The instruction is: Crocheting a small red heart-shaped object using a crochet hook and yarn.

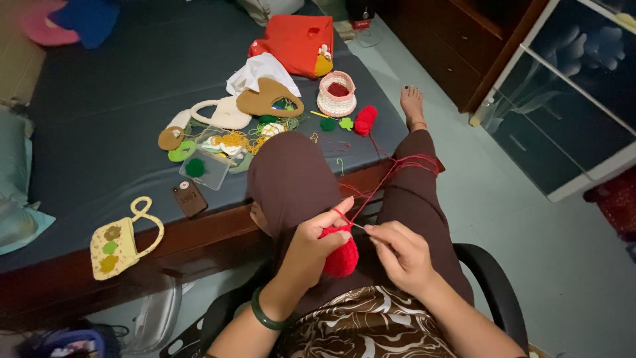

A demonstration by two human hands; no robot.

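Pinched in the left hand (317, 246) is a red crochet piece (341, 255), the grip closed around its upper edge with the thumb and forefinger pressed onto it; a dark green bangle (266, 317) circles that wrist. It is held over the person's lap, just in front of the bed edge.

Starting at the left, a small cream handbag (116, 244) with flower patches and a looped handle lies near the bed's (99, 113) front edge. Beyond it a dark brown phone-sized case (190, 198) rests beside a clear plastic box (205, 167) with a green bit on it. Further back sits a heap of crochet pieces (228, 126) in tan, cream, yellow and green, with a white cloth (260, 71) and an orange bag (299, 43) behind. A pink and white crochet basket (336, 94) stands near them, and a ball of red yarn (365, 120) lies just beside it at the bed's corner.

From that ball a red strand (397, 166) runs over the raised knee down to the work. To the right, the right hand (401, 255) has its grip pressed together on a thin crochet hook (358, 227), the tip touching the red piece. A black chair arm (493, 285) curves at the person's right.
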